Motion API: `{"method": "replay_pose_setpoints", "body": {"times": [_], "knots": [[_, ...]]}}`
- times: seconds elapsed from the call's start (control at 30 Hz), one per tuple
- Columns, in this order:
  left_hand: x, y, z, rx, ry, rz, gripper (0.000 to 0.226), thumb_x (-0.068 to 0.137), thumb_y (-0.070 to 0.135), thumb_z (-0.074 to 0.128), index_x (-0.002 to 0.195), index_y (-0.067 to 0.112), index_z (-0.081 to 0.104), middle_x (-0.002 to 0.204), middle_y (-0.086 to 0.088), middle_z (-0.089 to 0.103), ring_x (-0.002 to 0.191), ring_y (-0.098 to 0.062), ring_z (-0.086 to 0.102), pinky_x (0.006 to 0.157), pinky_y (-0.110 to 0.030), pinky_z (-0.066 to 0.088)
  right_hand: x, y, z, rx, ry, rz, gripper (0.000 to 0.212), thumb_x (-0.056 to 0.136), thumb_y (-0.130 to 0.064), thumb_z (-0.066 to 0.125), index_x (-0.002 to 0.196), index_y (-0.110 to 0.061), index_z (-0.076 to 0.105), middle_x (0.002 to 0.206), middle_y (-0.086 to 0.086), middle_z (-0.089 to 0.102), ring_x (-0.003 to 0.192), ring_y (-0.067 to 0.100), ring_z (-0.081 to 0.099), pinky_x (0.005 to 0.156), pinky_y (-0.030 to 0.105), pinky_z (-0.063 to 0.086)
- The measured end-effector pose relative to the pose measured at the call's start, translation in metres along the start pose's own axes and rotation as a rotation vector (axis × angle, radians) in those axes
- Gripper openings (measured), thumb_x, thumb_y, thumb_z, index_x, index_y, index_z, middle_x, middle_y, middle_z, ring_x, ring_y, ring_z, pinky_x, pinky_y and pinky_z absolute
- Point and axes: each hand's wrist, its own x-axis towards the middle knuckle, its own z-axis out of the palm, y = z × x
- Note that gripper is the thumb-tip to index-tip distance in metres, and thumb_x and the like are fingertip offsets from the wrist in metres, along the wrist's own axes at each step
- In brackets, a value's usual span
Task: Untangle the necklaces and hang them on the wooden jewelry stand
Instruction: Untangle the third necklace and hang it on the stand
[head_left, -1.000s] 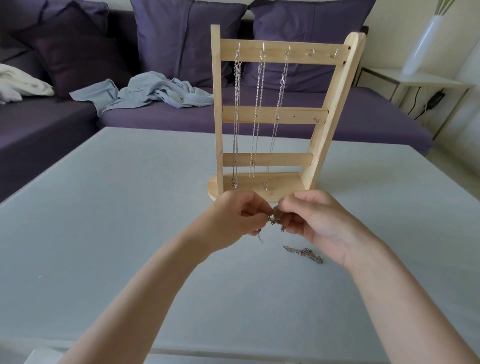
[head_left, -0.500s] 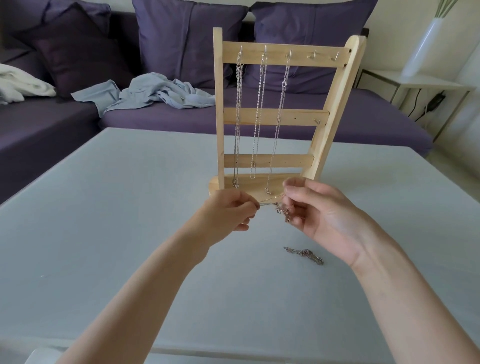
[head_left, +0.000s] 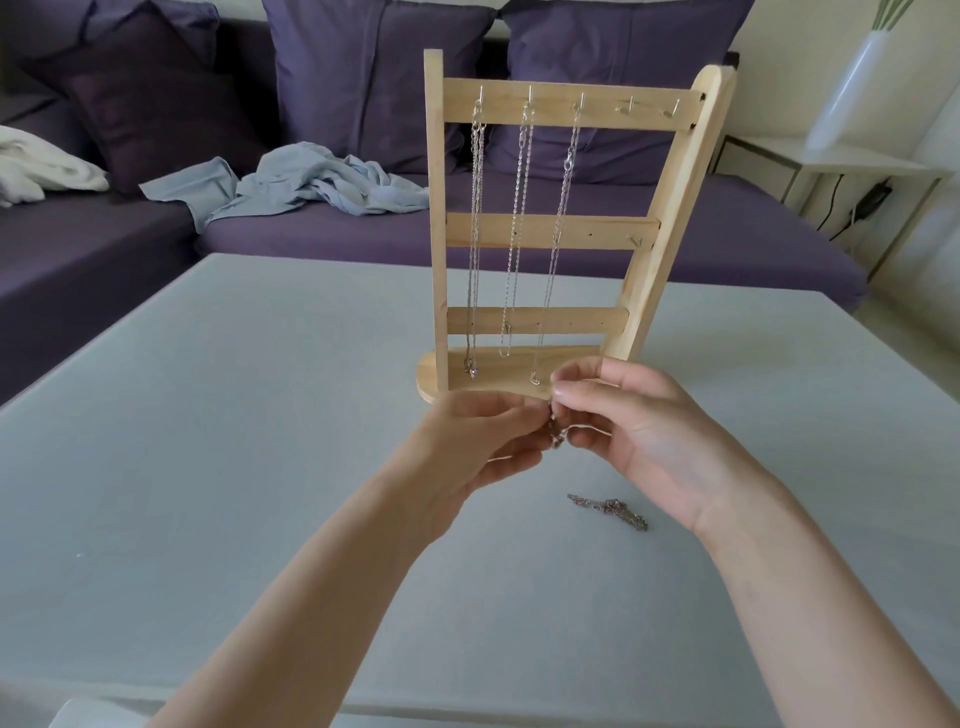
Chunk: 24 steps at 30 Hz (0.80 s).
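Fingertips of both hands meet just in front of the wooden jewelry stand (head_left: 540, 228), working at a small knot of chain (head_left: 557, 435) held in the air above the table (head_left: 208, 415). The left hand (head_left: 483, 441) curls its fingers in and pinches the tangled necklace from one side; the right hand (head_left: 644, 436) pinches it from the other with thumb and forefinger, its remaining fingers loosely bent. Holding the knot that close between the two hands looks deliberate: it keeps the links slack enough to be teased apart rather than pulled tighter.

Three necklaces (head_left: 519, 223) already hang from the first three hooks of the top bar, each dropping straight past the middle and lower bars toward the base. Two hooks (head_left: 652, 108) at the right end of that bar are bare, presumably kept for what remains.

Another small heap of chain (head_left: 608, 509) lies on the table, below the right hand and apart from it, waiting its turn. So the job seems a little past halfway, with the untangling step in hand. Whether the pinched knot is one necklace or two, I cannot tell.

Behind the table stands a purple sofa (head_left: 675, 234) with a crumpled pale blue cloth (head_left: 311, 187) on its seat.
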Motion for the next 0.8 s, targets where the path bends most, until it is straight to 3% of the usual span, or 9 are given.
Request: {"method": "replay_pose_setpoints", "body": {"times": [0.13, 0.3, 0.4, 0.57, 0.8], "knots": [[0.0014, 0.0013, -0.0009, 0.056, 0.063, 0.065, 0.013, 0.089, 0.013, 0.059, 0.08, 0.009, 0.067, 0.073, 0.0, 0.066, 0.069, -0.006, 0.061, 0.07, -0.015, 0.054, 0.0004, -0.0001, 0.0013, 0.005, -0.017, 0.034, 0.008, 0.085, -0.003, 0.06, 0.083, -0.01, 0.062, 0.068, 0.0, 0.061, 0.06, 0.009, 0.057, 0.061, 0.021, 0.044], [0.0047, 0.0034, -0.0018, 0.109, 0.188, 0.197, 0.012, 0.089, 0.01, 0.059, 0.078, 0.01, 0.061, 0.073, -0.001, 0.06, 0.069, -0.008, 0.058, 0.074, -0.019, 0.055, 0.0024, 0.0044, 0.0012, -0.071, 0.076, 0.062, 0.009, 0.084, -0.001, 0.063, 0.09, 0.0, 0.069, 0.067, 0.002, 0.062, 0.057, 0.008, 0.055, 0.053, 0.016, 0.043], [0.0038, 0.005, -0.0024, 0.123, 0.163, 0.249, 0.013, 0.089, 0.005, 0.056, 0.079, 0.012, 0.058, 0.077, -0.002, 0.057, 0.073, -0.01, 0.058, 0.073, -0.019, 0.053, 0.0011, 0.0063, 0.0017, -0.116, 0.082, 0.065, 0.008, 0.083, -0.003, 0.065, 0.086, -0.002, 0.072, 0.062, -0.002, 0.062, 0.057, 0.007, 0.054, 0.053, 0.015, 0.042], [0.0038, 0.0058, -0.003, 0.083, 0.113, 0.241, 0.01, 0.089, 0.001, 0.055, 0.084, 0.009, 0.057, 0.076, -0.003, 0.056, 0.071, -0.011, 0.058, 0.075, -0.02, 0.055, 0.0006, 0.0048, 0.0023, -0.139, 0.059, 0.047, 0.007, 0.081, -0.006, 0.068, 0.083, -0.003, 0.074, 0.068, 0.003, 0.063, 0.058, 0.008, 0.054, 0.058, 0.019, 0.042], [0.0056, 0.0031, -0.0019, 0.209, 0.175, 0.321, 0.011, 0.088, 0.001, 0.057, 0.083, 0.011, 0.057, 0.075, 0.0, 0.056, 0.071, -0.014, 0.058, 0.078, -0.024, 0.054, 0.0008, 0.0047, 0.0021, -0.278, 0.036, 0.071, 0.009, 0.079, -0.009, 0.07, 0.082, -0.001, 0.073, 0.055, -0.004, 0.056, 0.052, 0.007, 0.05, 0.055, 0.019, 0.042]]}}
